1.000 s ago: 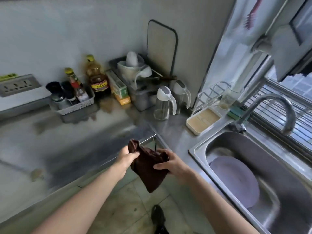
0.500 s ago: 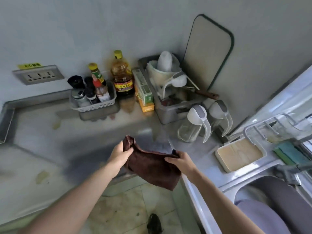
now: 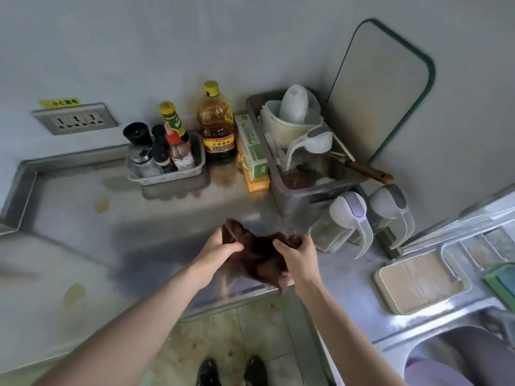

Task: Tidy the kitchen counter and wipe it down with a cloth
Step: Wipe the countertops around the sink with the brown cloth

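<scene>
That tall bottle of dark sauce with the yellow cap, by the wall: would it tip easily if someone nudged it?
Probably near the top: the sauce bottle is tall on a narrow base. It looks mostly full, so likely heavy and steadier low down. The box to its right might catch a fall that way; whether they touch is unclear.

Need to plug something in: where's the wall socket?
Head view, far left: the wall socket sits on the wall under a yellow label, left of the condiment basket.
</scene>
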